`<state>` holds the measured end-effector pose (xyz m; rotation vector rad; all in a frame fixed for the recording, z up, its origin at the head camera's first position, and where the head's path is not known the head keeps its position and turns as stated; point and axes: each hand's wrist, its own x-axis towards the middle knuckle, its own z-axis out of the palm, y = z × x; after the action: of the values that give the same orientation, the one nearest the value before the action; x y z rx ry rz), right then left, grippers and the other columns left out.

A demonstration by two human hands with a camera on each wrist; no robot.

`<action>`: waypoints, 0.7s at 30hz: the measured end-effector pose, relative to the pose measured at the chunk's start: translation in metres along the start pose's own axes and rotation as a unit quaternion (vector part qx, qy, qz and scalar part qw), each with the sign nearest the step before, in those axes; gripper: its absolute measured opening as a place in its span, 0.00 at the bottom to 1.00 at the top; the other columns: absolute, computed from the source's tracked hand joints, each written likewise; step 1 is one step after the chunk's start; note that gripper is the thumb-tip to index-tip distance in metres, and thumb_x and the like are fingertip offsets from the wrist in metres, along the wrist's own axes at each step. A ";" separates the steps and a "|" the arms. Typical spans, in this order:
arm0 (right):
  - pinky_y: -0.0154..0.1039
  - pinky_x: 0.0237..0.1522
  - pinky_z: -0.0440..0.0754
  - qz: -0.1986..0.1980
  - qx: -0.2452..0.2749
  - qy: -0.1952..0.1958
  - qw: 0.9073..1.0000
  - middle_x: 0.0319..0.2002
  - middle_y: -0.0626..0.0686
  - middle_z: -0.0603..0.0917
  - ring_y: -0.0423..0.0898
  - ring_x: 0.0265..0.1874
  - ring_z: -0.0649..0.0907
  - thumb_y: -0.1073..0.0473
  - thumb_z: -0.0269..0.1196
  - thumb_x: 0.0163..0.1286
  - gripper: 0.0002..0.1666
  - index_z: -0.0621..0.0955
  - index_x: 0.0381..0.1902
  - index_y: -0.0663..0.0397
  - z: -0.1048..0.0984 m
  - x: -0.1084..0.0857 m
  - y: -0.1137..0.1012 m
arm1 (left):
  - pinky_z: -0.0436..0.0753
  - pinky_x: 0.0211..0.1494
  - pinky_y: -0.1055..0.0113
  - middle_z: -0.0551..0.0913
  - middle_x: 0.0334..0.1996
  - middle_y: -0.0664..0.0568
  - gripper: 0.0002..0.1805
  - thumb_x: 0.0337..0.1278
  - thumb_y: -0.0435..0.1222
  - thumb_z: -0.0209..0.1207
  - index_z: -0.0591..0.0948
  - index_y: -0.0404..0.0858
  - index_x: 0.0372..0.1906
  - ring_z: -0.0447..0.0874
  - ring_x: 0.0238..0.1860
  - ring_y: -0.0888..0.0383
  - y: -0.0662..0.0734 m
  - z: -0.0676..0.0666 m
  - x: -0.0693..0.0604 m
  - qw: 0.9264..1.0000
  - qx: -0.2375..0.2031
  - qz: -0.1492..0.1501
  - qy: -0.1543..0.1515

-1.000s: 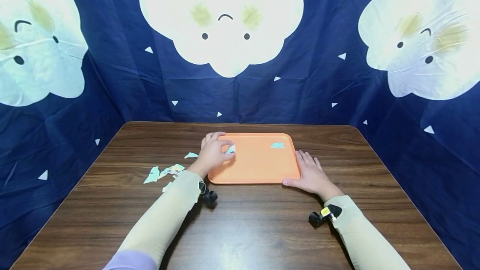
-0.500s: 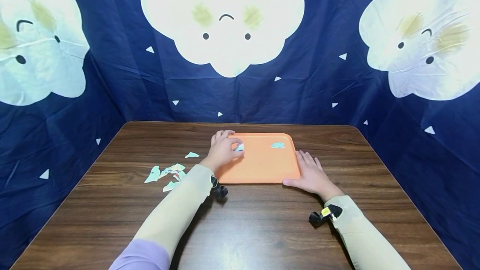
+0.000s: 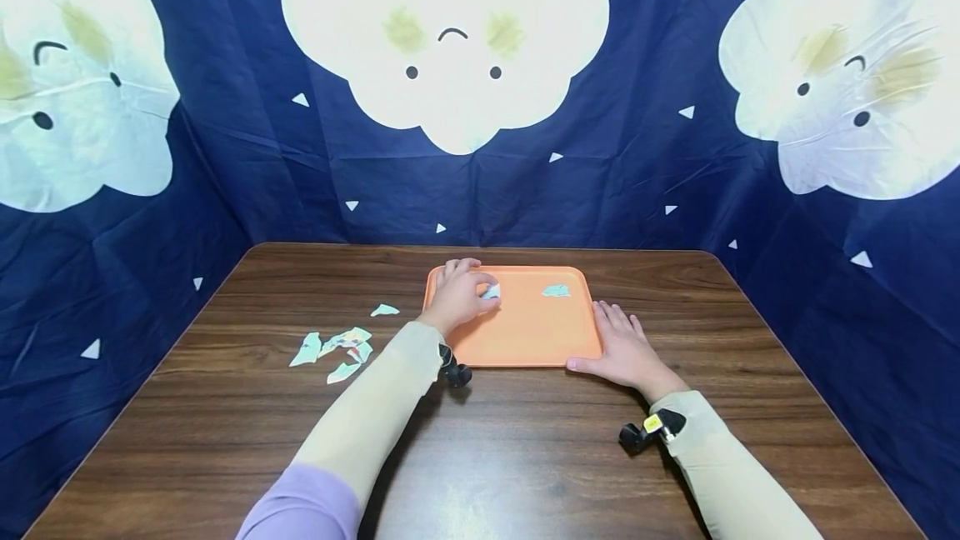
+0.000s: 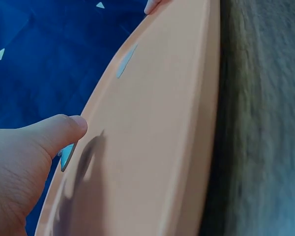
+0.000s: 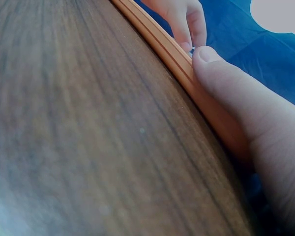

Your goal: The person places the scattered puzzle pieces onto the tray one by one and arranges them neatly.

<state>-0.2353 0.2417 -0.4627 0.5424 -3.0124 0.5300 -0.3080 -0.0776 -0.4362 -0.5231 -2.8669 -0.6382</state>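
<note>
My left hand point(image 3: 459, 297) hangs over the left part of an orange tray point(image 3: 525, 340), pinching a pale blue-green torn paper piece point(image 3: 491, 291) between thumb and fingers. In the left wrist view the thumb point(image 4: 56, 132) hides much of that piece, and a shadow falls on the tray below. Another torn paper piece point(image 3: 556, 291) lies flat near the tray's far right corner. At the tray's right side rests my right hand point(image 3: 624, 348), fingers extended along the edge. Its thumb point(image 5: 231, 88) touches the front rim.
Left of the tray, several torn paper pieces point(image 3: 343, 342) with coloured print lie in a loose group on the brown wooden table point(image 3: 525, 440). A separate scrap point(image 3: 385, 310) lies nearer the tray. Dark blue cloth point(image 3: 480, 198) with clouds surrounds the table's back and sides.
My left hand has moved right over the tray, carrying the pinched paper piece. More of the loose scraps show from behind the left sleeve. The right hand stays at the tray's edge.
</note>
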 end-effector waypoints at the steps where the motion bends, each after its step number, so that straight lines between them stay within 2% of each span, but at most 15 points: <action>1: 0.68 0.73 0.44 0.000 0.001 0.001 1.000 0.77 0.69 0.56 0.66 0.77 0.53 0.19 0.63 0.53 0.75 0.51 0.79 0.67 0.000 0.000 0.000 | 0.55 0.70 0.41 0.70 0.70 0.46 0.17 0.56 0.52 0.69 0.88 0.52 0.49 0.58 0.69 0.42 0.001 0.001 0.002 1.000 0.000 0.001 -0.002; 12: 0.68 0.73 0.44 0.000 -0.003 0.001 1.000 0.77 0.69 0.56 0.67 0.77 0.53 0.19 0.63 0.53 0.75 0.51 0.79 0.67 0.000 0.000 0.002 | 0.54 0.71 0.41 0.69 0.70 0.47 0.18 0.57 0.53 0.69 0.88 0.53 0.51 0.56 0.71 0.44 0.016 0.011 0.017 1.000 0.008 -0.005 -0.024; 21: 0.68 0.72 0.45 0.001 -0.004 -0.001 1.000 0.77 0.69 0.56 0.67 0.77 0.53 0.18 0.63 0.53 0.75 0.51 0.79 0.67 0.001 0.002 0.001 | 0.56 0.69 0.43 0.71 0.67 0.49 0.18 0.57 0.55 0.68 0.87 0.54 0.50 0.58 0.69 0.45 0.024 0.020 0.023 0.999 0.021 -0.005 -0.033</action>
<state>-0.2372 0.2418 -0.4644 0.5397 -3.0152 0.5181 -0.3223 -0.0419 -0.4394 -0.5326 -2.9392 -0.5721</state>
